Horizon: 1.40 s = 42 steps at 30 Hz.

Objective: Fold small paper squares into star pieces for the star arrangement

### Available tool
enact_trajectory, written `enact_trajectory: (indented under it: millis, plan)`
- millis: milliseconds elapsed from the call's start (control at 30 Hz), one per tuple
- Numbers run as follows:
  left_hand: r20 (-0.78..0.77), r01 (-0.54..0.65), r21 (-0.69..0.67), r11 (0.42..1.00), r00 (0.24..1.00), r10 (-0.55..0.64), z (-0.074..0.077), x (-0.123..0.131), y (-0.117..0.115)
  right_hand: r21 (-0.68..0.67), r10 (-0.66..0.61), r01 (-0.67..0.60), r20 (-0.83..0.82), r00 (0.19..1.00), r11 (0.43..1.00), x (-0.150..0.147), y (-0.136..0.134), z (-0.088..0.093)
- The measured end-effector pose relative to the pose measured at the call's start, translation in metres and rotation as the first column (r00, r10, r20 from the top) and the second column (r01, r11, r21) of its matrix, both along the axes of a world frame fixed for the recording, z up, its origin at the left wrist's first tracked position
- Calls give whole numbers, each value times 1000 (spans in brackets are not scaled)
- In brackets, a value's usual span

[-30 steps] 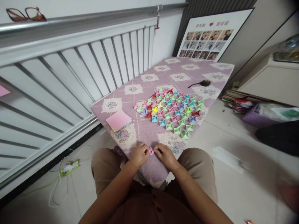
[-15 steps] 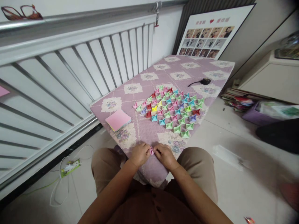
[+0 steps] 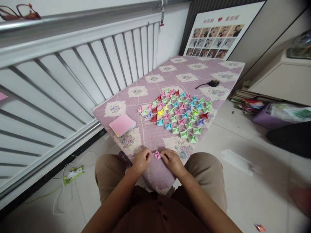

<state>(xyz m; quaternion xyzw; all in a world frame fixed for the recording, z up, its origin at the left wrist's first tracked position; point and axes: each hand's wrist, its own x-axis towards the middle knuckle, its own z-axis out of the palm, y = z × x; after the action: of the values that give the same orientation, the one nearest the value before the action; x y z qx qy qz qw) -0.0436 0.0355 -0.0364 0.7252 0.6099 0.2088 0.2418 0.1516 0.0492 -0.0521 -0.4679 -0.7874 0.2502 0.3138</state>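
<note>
Pink folded paper piece point(image 3: 156, 155), small, pointed at either side, raised middle

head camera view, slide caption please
Left hand and right hand hold a pink folded paper near rows of colourful folded pieces on a floral tablecloth.

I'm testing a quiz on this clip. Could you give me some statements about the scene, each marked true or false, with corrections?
1. The left hand and right hand pinch a pink folded paper piece between them. True.
2. All the other folded paper pieces are green. False: pink, blue, red and yellow ones are among them.
3. A black round object with a thin tail lies on the floral tablecloth. True.
4. The eyeglasses lie on the tablecloth. False: they are up by the metal pipe.
5. The pink-topped paper stack lies nearer the right hand. False: it is nearer the left.
</note>
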Motion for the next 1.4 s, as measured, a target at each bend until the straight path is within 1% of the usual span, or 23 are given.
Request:
enact_trajectory:
  millis: [100,267,367,567,700,900,1067,1233,1333,1400]
  plan:
    - [-23,35,-18,999,999,-35,2,0,-1,1,-2,2,-1,1000,1000,0,0,-1]
    - [-107,110,-25,994,988,-112,10,5,0,10,-2,2,-1,1000,1000,0,0,0]
    - [-165,155,-30,987,974,-158,9,6,1,18,-2,2,-6,1000,1000,-1,-1,2]
    - [-197,94,-15,995,976,-95,2,2,1,58,-27,31,-61,998,998,0,-1,0]
    - [-216,47,-28,999,975,-52,2,-1,-1,72,-26,33,-97,995,997,0,-1,-1]
    - [-320,1,-76,997,947,-25,3,3,-2,76,-70,71,-13,997,995,0,-1,-1]
    - [-379,18,-67,998,925,-42,3,7,-2,94,-86,79,69,994,992,-1,-1,-2]
    - [-349,16,-47,999,937,-31,1,6,-2,103,-113,103,98,989,989,-2,0,-4]
    - [-300,25,-31,999,953,-33,1,4,-4,108,-89,79,83,993,991,0,0,-2]
    - [-266,34,-7,999,963,-34,1,3,-6,111,-66,61,44,997,992,2,0,1]
